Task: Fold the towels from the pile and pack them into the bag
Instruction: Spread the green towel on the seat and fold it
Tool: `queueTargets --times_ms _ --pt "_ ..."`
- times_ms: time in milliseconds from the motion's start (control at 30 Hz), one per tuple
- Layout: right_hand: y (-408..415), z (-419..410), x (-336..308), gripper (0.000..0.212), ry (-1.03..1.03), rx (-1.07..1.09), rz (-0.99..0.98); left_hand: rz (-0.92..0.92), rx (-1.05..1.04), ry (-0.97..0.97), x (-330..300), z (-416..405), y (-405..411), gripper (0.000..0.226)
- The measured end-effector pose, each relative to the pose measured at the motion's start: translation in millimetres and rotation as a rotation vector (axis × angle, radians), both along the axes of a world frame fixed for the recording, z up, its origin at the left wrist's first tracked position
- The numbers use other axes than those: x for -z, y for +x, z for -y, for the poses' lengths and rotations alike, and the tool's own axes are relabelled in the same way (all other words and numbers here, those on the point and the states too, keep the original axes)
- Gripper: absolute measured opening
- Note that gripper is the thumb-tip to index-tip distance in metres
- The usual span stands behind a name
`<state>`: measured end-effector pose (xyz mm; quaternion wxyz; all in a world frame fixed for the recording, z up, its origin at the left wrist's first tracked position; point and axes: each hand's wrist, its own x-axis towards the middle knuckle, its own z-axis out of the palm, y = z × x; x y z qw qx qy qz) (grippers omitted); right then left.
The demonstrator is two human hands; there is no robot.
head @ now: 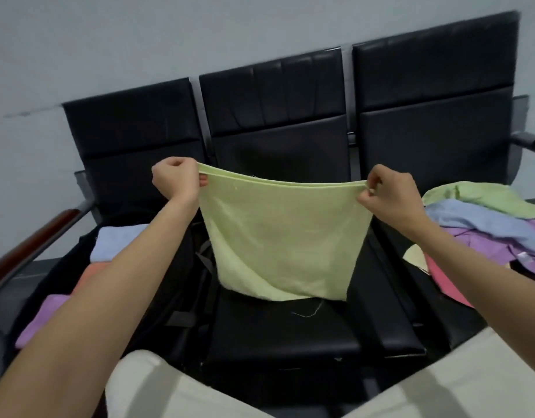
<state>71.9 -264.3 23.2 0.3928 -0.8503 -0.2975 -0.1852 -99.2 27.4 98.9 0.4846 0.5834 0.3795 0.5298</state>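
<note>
Pale yellow-green, the doubled towel (283,236) hung over the middle of three black seats (286,330), its top corners pinched by the fingers of the left hand (175,179) and right hand (390,196). Folded towels lay in the black bag (175,267) at left; a loose pile (486,224) sat right, against a grey wall (139,40).

We see soft, even, rather dim light with no glare or hard shadows. Everything looks slightly blurred, and straight lines bow toward the frame's edges.
</note>
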Motion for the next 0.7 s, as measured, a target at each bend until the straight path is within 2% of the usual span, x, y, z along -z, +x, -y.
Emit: queueTargets --times_ms 133,267,333,433,567,700 --pt "-4.1 1.1 -12.9 0.014 0.158 0.033 0.043 0.069 -0.056 0.102 -19.1 5.2 -0.6 0.022" --pt "-7.9 -4.5 -16.2 0.018 0.164 0.094 0.011 0.074 -0.079 0.098 -19.2 2.6 0.5 0.027" --pt "-2.8 -8.1 -12.9 0.020 0.145 0.061 -0.015 0.035 -0.066 0.071 -11.1 -5.0 2.9 0.031" --pt "10.1 -13.4 -6.8 0.011 0.111 0.010 -0.060 -0.082 -0.028 0.038 3.1 -20.0 10.3 0.033" --pt "35.4 -26.6 -2.5 0.012 0.094 0.012 -0.229 -0.226 0.147 -0.005 21.8 -36.1 34.8 0.024" --pt "61.2 -41.9 -9.8 0.014 0.152 0.056 -0.297 -0.251 0.252 -0.008 19.3 -44.5 62.0 0.026"
